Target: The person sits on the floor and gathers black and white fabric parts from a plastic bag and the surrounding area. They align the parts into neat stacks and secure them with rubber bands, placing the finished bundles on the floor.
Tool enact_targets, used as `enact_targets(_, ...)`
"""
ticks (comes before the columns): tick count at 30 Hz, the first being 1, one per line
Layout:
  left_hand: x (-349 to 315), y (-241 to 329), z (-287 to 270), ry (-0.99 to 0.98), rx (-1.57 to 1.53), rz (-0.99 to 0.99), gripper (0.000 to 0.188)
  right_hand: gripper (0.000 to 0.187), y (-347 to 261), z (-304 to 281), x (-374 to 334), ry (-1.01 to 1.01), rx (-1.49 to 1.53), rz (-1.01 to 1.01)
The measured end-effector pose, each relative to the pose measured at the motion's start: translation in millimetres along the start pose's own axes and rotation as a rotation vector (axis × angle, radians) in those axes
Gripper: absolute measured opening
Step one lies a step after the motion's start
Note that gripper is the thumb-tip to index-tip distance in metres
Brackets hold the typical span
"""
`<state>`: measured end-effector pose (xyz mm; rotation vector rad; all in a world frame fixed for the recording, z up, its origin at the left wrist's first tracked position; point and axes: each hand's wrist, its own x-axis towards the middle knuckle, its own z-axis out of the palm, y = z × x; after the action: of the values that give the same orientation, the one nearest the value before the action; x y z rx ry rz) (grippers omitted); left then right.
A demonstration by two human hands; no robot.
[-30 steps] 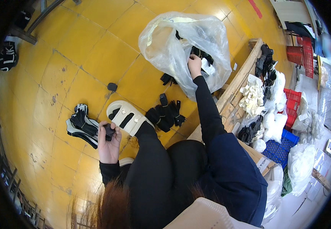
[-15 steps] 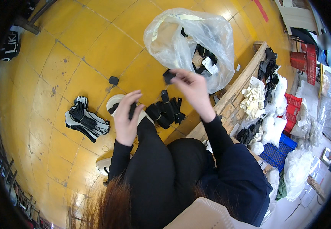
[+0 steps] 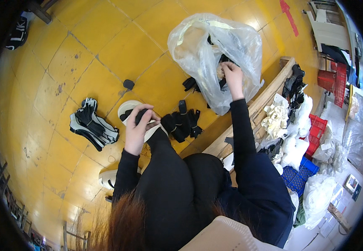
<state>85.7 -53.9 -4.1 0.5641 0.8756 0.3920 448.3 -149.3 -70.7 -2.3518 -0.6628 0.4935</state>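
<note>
Yellow tiled floor point(image 3: 106, 46), clear bag point(image 3: 248, 46) on it. Left hand point(image 3: 138, 130) gripping small black piece point(image 3: 140, 116) above sandal point(image 3: 127, 105); right hand point(image 3: 234, 78) at bag's mouth, can't tell from my feed if grip's closed. I'd keep bag's mouth wide, pinch lightly.

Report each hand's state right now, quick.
Left hand: closed on a small dark piece.
Right hand: at the opening of the plastic bag; grip cannot be told.
</note>
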Motion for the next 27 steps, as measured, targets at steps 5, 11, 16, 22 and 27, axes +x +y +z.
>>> enact_targets(5,-12,3,-13,0.070,-0.193,-0.034,0.022,0.033,101,-1,48,-0.067,-0.373,-0.064)
enact_targets(11,-18,2,-23,0.061,-0.283,-0.041,0.027,0.036,101,3,68,0.089,-0.404,-0.021)
enact_targets(16,-13,10,-13,0.006,-0.313,-0.082,0.029,0.041,131,2,69,0.079,-0.608,-0.040)
enact_targets(22,-12,14,-17,-0.024,-0.243,-0.073,0.034,0.037,104,18,59,0.073,-0.622,-0.094)
enact_targets(27,-11,14,-18,0.010,-0.261,-0.081,0.033,0.030,115,9,70,-0.019,-0.541,0.144)
